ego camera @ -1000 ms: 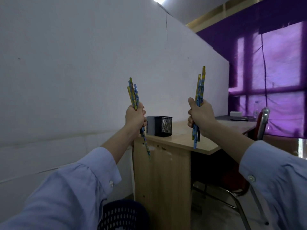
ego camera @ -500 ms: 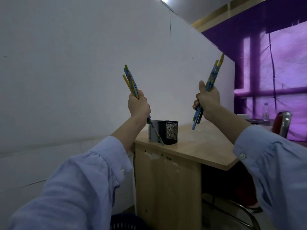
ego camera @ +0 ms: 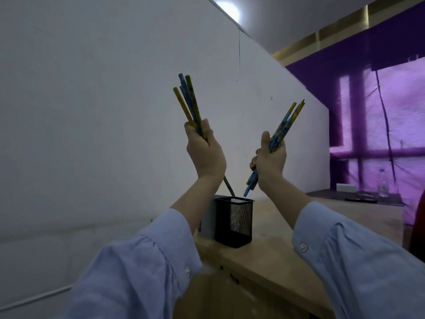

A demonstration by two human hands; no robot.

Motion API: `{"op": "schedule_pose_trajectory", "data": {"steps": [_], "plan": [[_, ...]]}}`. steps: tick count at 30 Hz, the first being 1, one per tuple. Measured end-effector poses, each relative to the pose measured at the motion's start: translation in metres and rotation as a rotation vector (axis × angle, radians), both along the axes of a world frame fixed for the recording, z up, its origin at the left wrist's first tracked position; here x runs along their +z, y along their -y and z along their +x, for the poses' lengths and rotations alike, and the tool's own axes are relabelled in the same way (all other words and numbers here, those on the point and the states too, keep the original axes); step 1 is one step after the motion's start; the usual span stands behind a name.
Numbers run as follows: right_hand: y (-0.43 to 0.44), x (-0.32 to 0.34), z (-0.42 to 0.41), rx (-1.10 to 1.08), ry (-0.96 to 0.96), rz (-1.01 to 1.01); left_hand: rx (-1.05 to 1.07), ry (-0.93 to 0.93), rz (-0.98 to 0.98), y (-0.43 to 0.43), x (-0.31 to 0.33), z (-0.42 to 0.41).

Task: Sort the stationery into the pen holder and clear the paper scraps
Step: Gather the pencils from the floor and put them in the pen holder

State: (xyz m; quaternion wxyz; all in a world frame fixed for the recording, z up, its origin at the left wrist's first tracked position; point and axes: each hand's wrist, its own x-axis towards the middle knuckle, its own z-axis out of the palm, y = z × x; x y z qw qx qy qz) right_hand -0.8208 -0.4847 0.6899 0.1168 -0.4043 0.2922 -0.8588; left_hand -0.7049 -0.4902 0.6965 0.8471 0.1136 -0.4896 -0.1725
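A black mesh pen holder (ego camera: 234, 221) stands near the left corner of the wooden desk (ego camera: 276, 254), with a grey box (ego camera: 207, 221) right behind it. My left hand (ego camera: 204, 153) grips a bundle of blue and yellow pencils (ego camera: 187, 103) that lean up to the left; their lower ends reach down to the holder's rim. My right hand (ego camera: 270, 157) grips a second bundle of pencils (ego camera: 287, 122) tilted up to the right, its lower tips hanging just above the holder's mouth. Both hands are raised above the holder.
A white wall runs along the left of the desk. At the far end lie a dark mat (ego camera: 358, 199), a white box (ego camera: 346, 187) and a clear water bottle (ego camera: 383, 186). Purple curtains (ego camera: 386, 125) cover the window. A red chair edge (ego camera: 417, 226) shows at the right.
Both hands have come closer to the desk and now hover over the pen holder. The lower pencil tips have dropped toward its opening. The view has moved nearer and tilted up.
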Motion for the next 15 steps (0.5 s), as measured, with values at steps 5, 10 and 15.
{"op": "schedule_pose_trajectory", "data": {"steps": [5,10,15], "plan": [[0.035,-0.012,-0.013,0.065,-0.042,0.032,0.010,0.025,0.024,0.039,-0.011,-0.027],[0.047,-0.027,-0.015,0.043,-0.107,0.153,-0.029,0.203,0.128,0.065,-0.047,-0.044],[0.052,-0.050,-0.013,-0.035,-0.189,0.324,-0.055,0.313,0.253,0.069,-0.070,-0.046]]}}
